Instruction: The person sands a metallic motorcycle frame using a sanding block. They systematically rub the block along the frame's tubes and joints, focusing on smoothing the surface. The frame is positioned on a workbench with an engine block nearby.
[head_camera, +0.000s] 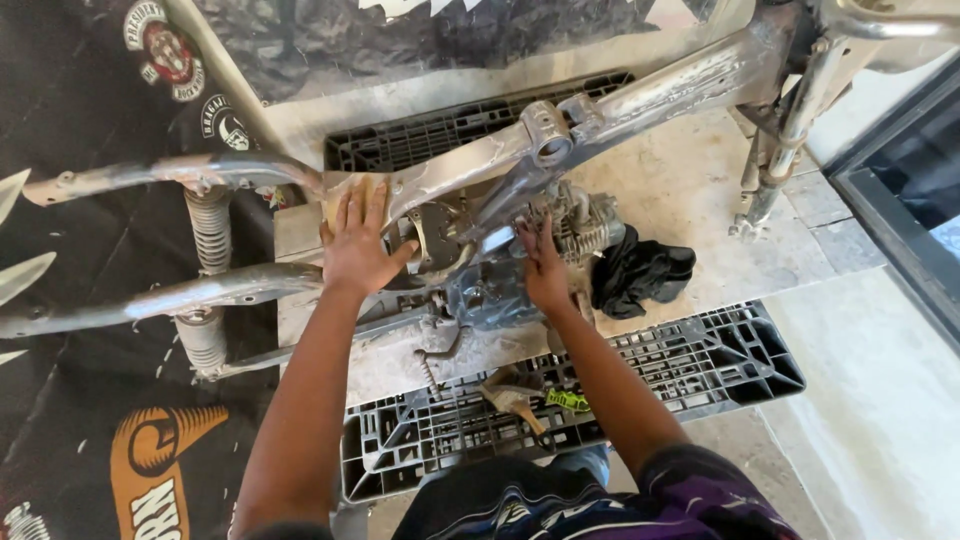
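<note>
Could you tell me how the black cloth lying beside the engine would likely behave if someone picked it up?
The black cloth lies crumpled in soft folds, so it would probably droop limply and weigh little. It rests loose on the dusty board, touching the engine, so it should lift freely, perhaps snagging on the cooling fins.

A black plastic pallet (700, 370) with a grid of holes lies on the pale floor (880, 400). On the pallet sits a flat pale slab (690, 190), dusty and stained. Directly on the slab rest a bare metal motorcycle frame (480, 160) with its engine (520, 260), and a crumpled black cloth (640, 272) just beside the engine. On the pallet's near edge lie a brush (515, 402) and a small green tool (568, 401). A dark printed banner (80, 400) covers the floor at the left, under the frame's rear part.
</note>
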